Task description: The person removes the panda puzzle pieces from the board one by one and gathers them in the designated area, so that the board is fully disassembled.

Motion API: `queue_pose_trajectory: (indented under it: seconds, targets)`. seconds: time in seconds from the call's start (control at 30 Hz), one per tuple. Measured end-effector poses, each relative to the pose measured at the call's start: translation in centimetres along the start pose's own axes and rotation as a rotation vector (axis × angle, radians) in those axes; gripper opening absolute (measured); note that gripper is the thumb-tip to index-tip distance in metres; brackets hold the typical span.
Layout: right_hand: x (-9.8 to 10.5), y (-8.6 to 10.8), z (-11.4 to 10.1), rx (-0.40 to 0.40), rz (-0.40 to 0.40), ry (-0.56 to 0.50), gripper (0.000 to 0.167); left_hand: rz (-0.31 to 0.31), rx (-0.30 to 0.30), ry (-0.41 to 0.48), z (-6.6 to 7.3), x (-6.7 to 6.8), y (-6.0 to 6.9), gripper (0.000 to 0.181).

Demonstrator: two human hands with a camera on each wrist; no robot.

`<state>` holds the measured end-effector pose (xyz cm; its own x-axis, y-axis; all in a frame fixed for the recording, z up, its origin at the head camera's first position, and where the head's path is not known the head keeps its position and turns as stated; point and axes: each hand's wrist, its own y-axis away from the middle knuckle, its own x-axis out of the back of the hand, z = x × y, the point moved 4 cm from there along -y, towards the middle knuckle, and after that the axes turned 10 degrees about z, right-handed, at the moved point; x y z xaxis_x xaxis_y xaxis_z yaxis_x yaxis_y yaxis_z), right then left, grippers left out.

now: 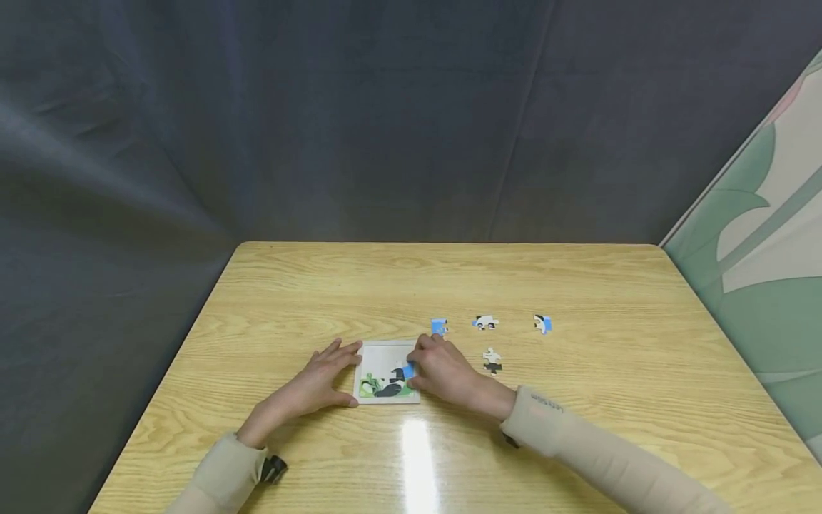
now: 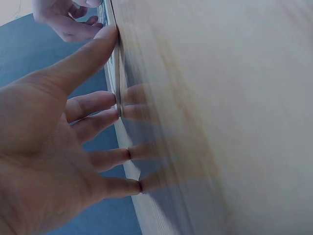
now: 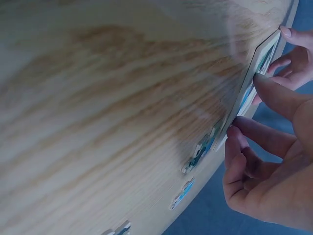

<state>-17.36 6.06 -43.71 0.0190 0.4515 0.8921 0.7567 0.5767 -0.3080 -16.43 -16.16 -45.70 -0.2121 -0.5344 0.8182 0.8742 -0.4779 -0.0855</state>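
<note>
With our left grip (image 1: 327, 377) released, fingers spread against the puzzle tray (image 1: 379, 357) on the worktop (image 1: 308, 285), and our right grip (image 1: 444, 369) at its opposite edge, pinching or merely pressing we cannot tell, uneven pushing could unseat the blue piece (image 1: 408, 371).

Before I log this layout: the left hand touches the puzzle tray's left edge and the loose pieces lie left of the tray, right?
No: the head view shows the loose pieces right of the tray; the left hand does touch its left edge.
</note>
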Motion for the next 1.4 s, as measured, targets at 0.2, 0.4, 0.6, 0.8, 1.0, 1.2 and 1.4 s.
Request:
queue_pose_trajectory:
  seconds: [0.2,0.4,0.6,0.8,1.0,1.2,1.4]
  targets:
    - [0.0,-0.1,0.0,-0.016,0.0,-0.019,0.036,-0.006,0.0,-0.004,0.0,0.0,-0.1,0.069]
    - [-0.1,-0.7,0.2,-0.034,-0.003,-0.095,0.035,0.0,0.013,-0.002,0.0,0.1,-0.2,0.069]
    - [0.0,-1.1,0.1,-0.042,-0.016,-0.138,0.034,0.003,0.01,-0.012,0.0,0.1,-0.2,0.07]
    - [0.2,-1.3,-0.2,-0.013,-0.014,-0.161,0.031,0.006,0.005,-0.015,0.0,0.1,-0.1,0.07]
    - [0.2,-1.2,-0.2,0.013,-0.02,-0.167,0.031,0.005,0.01,-0.012,0.1,0.2,-0.1,0.069]
    - [0.3,-1.2,-0.2,0.033,-0.017,-0.151,0.031,0.003,0.011,-0.013,0.0,0.2,0.0,0.07]
    - [0.4,-1.0,-0.1,0.07,0.001,-0.129,0.031,0.001,0.011,-0.013,0.1,0.2,0.0,0.071]
